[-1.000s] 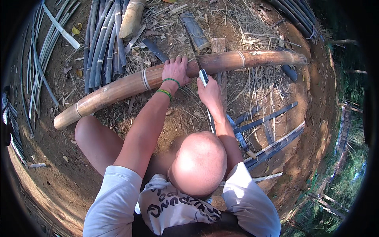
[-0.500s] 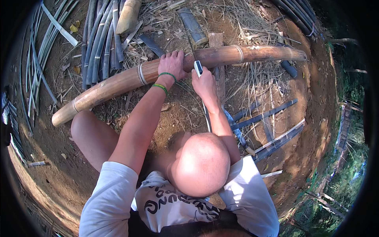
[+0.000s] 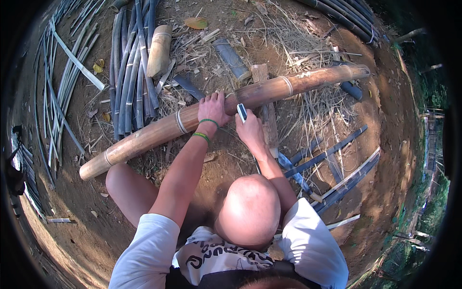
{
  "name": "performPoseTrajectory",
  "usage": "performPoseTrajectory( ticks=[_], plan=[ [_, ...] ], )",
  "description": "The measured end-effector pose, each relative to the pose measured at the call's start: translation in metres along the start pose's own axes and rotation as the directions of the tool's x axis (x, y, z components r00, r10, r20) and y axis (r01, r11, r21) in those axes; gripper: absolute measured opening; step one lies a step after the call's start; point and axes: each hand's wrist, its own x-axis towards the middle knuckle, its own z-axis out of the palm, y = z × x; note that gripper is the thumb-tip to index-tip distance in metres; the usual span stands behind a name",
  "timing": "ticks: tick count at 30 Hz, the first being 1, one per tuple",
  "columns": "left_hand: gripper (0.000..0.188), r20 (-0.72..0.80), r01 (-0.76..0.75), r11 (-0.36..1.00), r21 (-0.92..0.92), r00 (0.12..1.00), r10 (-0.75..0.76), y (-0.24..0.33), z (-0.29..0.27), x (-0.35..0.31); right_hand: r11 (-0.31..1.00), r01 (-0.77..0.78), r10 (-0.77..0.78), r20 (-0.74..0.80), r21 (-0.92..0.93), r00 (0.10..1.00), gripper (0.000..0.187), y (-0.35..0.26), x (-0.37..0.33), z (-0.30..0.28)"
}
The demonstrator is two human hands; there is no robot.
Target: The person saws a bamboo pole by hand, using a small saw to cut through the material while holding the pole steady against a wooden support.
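Head view: the bamboo pole [image 3: 263,91] lies crosswise before the person, over a wooden block [image 3: 270,131] that presumably props it off the ground. From above, the left hand [image 3: 213,109] clasps the pole, fingers over its far edge, apparently to keep it from rolling. At the pole's near edge, the right hand [image 3: 251,130] is curled around the handle of a saw [image 3: 242,113] (the thin blade barely shows), seemingly directed across it. The pole thus passes under the left hand and just beyond the right. A bent knee [image 3: 126,180] sits beside its left end. Dark canes [image 3: 129,91] lie beyond the pole; a dark strip [image 3: 327,150], on its near side.
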Motion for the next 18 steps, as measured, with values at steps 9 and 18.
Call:
performPoseTrajectory(
  ticks=[9,18],
  plan=[
    [0.095,0.036,0.004,1.000,0.015,0.999,-0.004,0.002,-0.004,-0.005,0.891,-0.440,0.405,0.243,0.111,0.881,0.036,0.040,-0.161,-0.068],
    [0.089,0.031,-0.003,1.000,0.022,1.000,0.003,-0.003,-0.011,-0.002,0.992,-0.070,0.062,0.083,0.102,0.995,0.034,0.014,-0.025,-0.012]
  ],
)
